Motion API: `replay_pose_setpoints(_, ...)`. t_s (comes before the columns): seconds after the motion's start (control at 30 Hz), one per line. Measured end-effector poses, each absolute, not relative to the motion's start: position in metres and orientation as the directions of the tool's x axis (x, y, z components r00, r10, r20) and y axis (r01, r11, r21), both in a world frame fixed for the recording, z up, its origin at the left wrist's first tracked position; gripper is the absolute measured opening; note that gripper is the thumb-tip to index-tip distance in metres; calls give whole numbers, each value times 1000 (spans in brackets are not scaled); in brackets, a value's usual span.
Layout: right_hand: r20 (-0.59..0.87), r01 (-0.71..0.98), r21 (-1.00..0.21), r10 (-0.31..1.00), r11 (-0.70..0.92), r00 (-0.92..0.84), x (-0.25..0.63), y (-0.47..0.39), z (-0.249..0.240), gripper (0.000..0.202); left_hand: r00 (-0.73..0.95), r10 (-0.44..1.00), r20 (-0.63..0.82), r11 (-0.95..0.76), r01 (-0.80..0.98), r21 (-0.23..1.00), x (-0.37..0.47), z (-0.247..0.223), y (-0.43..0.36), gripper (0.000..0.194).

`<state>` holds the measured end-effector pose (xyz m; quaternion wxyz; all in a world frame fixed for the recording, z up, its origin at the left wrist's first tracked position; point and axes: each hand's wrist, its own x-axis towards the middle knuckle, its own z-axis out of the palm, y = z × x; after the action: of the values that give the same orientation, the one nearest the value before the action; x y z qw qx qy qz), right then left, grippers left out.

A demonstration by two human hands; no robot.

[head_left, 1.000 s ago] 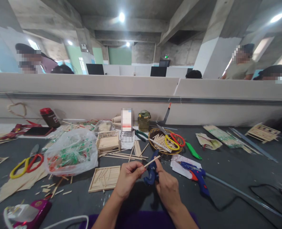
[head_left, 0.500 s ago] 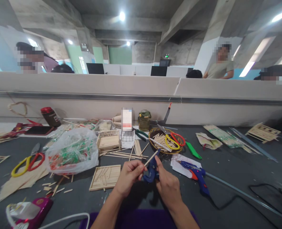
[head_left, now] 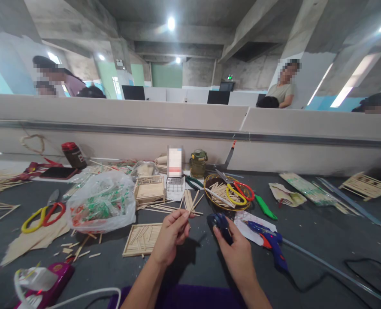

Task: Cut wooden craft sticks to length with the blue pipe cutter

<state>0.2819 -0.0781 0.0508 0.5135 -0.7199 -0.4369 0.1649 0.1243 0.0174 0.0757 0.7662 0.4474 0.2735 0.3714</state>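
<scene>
My left hand (head_left: 174, 231) pinches a thin wooden stick (head_left: 195, 201) that points up and away from the fingertips. To its right, my right hand (head_left: 234, 244) is wrapped round a dark blue hand tool (head_left: 221, 225); its exact kind is hard to make out. The tool and the stick are apart. Just left of my left hand lies a small wooden stick panel (head_left: 139, 246) with several short stick pieces on top. Beyond the hands stands a round basket (head_left: 206, 195) of short sticks, with red-and-yellow scissors (head_left: 237, 193) across it.
A blue glue gun (head_left: 270, 242) with a long glue stick lies at right, near a green-handled knife (head_left: 265, 207). At left are a plastic bag (head_left: 103, 201), scissors (head_left: 44, 216) and a purple power strip (head_left: 60, 274). A lidded jar (head_left: 198, 165) stands by the partition.
My hands have moved apart, and the blue tool has come away from the stick, to the right and lower. The stick now points more steeply upward. The view has shifted slightly.
</scene>
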Motion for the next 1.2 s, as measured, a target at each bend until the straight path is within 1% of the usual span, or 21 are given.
replay_pose_setpoints(0.07, 67, 201, -979, 861, -42, 505, 285, -80, 60, 33, 570, 814, -110, 351, -332, 876, 123, 76, 19, 25)
replay_pose_setpoints(0.13, -57, -42, -998, 923, -44, 381, 286, -82, 65, 28, 569, 811, -134, 382, -341, 859, 123, 75, 21, 25)
replay_pose_setpoints(0.17, -85, -117, -992, 940, -48, 331, 286, -82, 66, 27, 567, 810, -148, 397, -345, 850, 123, 74, 22, 25)
replay_pose_setpoints(0.2, -91, -155, -987, 950, -46, 298, 286, -82, 66, 27, 562, 811, -161, 408, -347, 844, 123, 73, 23, 25)
replay_pose_setpoints(0.3, -80, -157, -987, 957, -36, 280, 284, -83, 66, 27, 529, 828, -184, 406, -341, 848, 123, 72, 24, 25)
replay_pose_setpoints(0.53, -145, -75, -988, 965, -131, 217, 300, -94, 74, 37, 451, 870, -200, 363, -311, 878, 121, 74, 24, 28)
replay_pose_setpoints(0.67, -145, -24, -989, 955, -144, 259, 299, -94, 75, 41, 430, 883, -186, 332, -293, 897, 122, 74, 24, 30)
replay_pose_setpoints(0.9, -103, 79, -988, 938, -136, 331, 278, -91, 67, 55, 444, 875, -193, 344, -289, 894, 122, 73, 24, 30)
replay_pose_setpoints(0.97, -107, 74, -987, 937, -139, 333, 277, -91, 67, 56, 425, 878, -218, 357, -281, 891, 123, 72, 24, 29)
replay_pose_setpoints(1.07, -101, 30, -993, 938, -117, 330, 279, -91, 68, 49, 399, 884, -243, 347, -214, 913, 128, 66, 23, 28)
replay_pose_setpoints(1.13, -94, -7, -995, 939, -98, 332, 280, -90, 68, 44, 402, 890, -216, 302, -163, 939, 135, 58, 20, 32)
replay_pose_setpoints(1.2, -87, -34, -996, 936, -80, 340, 279, -88, 66, 43, 396, 906, -150, 220, -139, 965, 143, 47, 15, 39)
